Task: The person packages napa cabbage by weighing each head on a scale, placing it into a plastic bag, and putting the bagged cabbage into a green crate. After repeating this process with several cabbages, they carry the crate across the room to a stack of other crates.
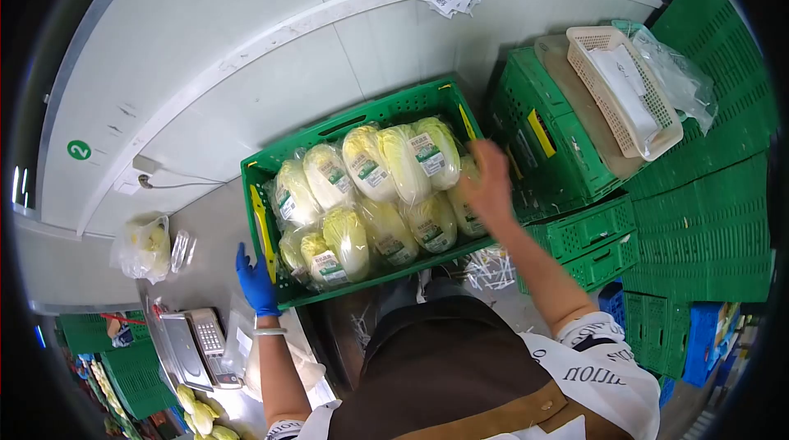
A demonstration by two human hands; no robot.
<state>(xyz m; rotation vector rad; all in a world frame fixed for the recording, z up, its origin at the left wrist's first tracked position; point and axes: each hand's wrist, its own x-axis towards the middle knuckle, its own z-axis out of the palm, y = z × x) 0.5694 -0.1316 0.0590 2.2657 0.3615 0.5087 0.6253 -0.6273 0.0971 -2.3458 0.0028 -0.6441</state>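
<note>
A green plastic crate [378, 282] lies across the view in front of my body. Inside it are two rows of Chinese cabbages [367, 162] wrapped in clear film, most with printed labels. My left hand [259, 282], in a blue glove, is at the crate's near left corner with its fingers stretched along the outside of the end wall. Bare and smeared by motion, my right hand [491, 181] is at the crate's right end, overlapping the edge of a wrapped cabbage [466, 208] there. The smear hides how its fingers are bent.
Stacked green crates [567, 140] stand at the right, with a beige basket [629, 95] on top. To the left are a scale [196, 350], a bag of produce [144, 247] and loose cabbages [197, 415]. A pale wall [246, 46] rises behind the crate. Paper scraps [491, 267] lie below.
</note>
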